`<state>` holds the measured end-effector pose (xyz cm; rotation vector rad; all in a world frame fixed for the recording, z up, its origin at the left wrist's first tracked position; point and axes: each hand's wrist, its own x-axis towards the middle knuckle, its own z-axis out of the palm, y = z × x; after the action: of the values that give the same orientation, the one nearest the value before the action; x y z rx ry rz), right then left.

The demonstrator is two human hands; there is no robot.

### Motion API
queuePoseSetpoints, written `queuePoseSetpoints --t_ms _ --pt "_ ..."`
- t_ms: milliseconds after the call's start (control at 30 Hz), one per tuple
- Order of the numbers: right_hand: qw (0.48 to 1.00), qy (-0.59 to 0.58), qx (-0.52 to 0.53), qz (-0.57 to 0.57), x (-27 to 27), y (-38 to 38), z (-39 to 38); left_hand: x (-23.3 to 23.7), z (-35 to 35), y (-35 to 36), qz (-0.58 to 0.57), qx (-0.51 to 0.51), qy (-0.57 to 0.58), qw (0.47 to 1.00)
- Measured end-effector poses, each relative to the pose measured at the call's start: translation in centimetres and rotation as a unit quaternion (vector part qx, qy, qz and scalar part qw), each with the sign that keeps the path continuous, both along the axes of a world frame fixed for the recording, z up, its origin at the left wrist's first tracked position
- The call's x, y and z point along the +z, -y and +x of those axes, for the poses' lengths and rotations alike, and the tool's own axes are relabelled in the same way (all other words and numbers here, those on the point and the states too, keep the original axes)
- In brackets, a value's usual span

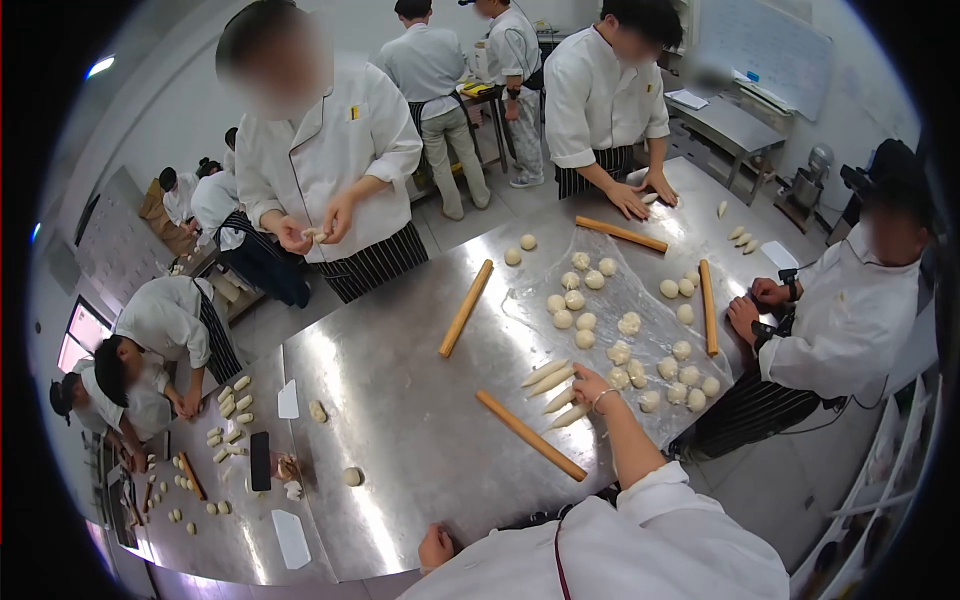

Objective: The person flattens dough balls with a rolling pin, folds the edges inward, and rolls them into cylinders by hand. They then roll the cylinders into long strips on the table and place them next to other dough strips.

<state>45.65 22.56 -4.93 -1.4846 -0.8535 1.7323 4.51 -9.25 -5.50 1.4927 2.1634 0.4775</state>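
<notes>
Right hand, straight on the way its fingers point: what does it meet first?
Most likely the tapered dough pieces, right at the fingertips of the right hand. Contact may already exist; depth is unclear in this single view.

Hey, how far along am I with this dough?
Partway, it seems. Four tapered dough pieces lie side by side and look shaped. Your right hand is at that row; your left hand is by the table edge, with no dough visible in it. Many round dough balls beyond the row look not yet tapered.
</notes>
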Motion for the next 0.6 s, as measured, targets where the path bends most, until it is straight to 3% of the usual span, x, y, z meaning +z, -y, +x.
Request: queuePoseSetpoints --t_ms 67,300,400,500,600 --pt "0.999 -0.047 -0.004 -0.012 -0.1 -0.2 0.0 -0.6 -0.2 -0.2 -0.001 -0.004 -0.009 1.0" --pt "1.0 -0.007 0.016 -0.014 1.6 -0.3 -0.3 0.5 0.8 -0.4 0.022 0.011 -0.035 0.999" --pt "1.0 -0.016 0.017 -0.007 2.7 0.6 0.1 -1.0 -0.3 -1.2 0.014 0.014 0.04 0.999" --pt "0.998 -0.059 0.007 -0.007 4.2 2.9 1.1 6.3 0.9 -6.2 0.124 0.01 0.126 0.984" --pt "0.988 -0.153 0.005 -0.016 3.5 6.3 2.8 22.7 4.5 -11.0 0.312 -0.056 0.117 0.941"
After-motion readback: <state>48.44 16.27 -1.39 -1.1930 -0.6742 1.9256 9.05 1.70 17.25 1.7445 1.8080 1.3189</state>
